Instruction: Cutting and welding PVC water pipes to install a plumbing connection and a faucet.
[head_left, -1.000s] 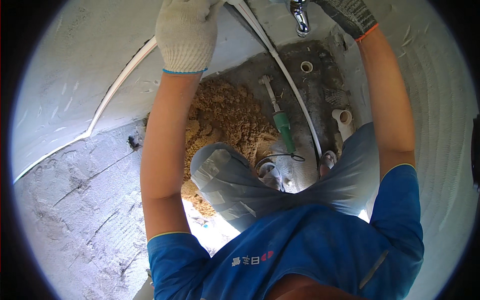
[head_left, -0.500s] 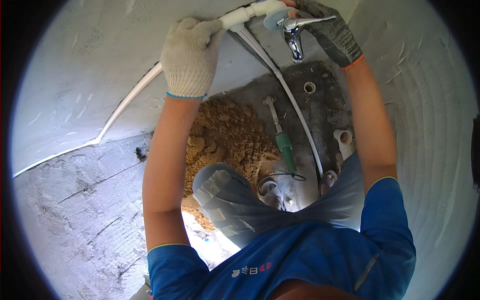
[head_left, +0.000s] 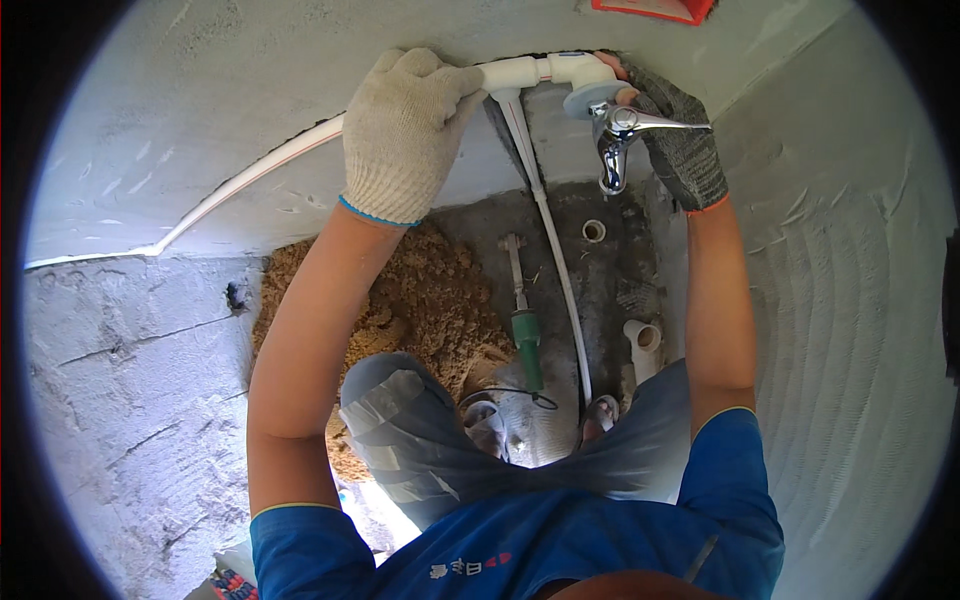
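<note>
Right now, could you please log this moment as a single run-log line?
Left hand: over white pipe | right hand: at white elbow fitting, beside chrome tap | floor: green-handled tool beside sand

Tap (head_left: 613,160) now lower in view

Grey floor (head_left: 607,282), brown sand heap (head_left: 440,295), green-handled tool (head_left: 527,340)
</note>
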